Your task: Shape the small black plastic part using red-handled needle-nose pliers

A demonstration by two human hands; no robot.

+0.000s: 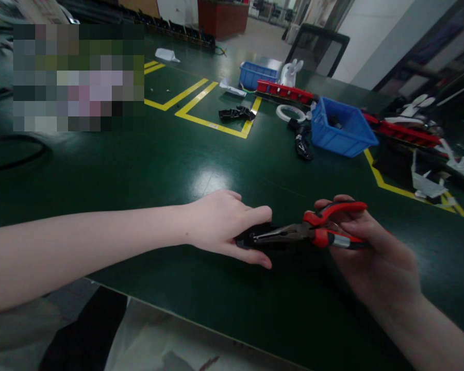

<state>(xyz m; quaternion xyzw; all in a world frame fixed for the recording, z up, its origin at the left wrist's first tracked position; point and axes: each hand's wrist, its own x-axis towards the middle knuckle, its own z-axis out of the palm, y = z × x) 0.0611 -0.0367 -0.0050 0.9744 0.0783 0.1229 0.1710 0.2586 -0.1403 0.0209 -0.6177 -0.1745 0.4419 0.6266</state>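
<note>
My right hand is closed round the red and black handles of a pair of long-nose pliers. The plier jaws point left and their tips lie over a small black part on the green table. My left hand reaches in from the left and grips that black part between thumb and fingers, pressed to the tabletop. What kind of part it is does not show, since the hand and the pliers cover much of it. Whether the jaws pinch the part I cannot tell.
The green table bears yellow tape outlines. Farther back lie black parts, a white ring-shaped roll, a black bag-like bundle, a blue bin, a second blue bin and red strips. A black cable curves at left.
</note>
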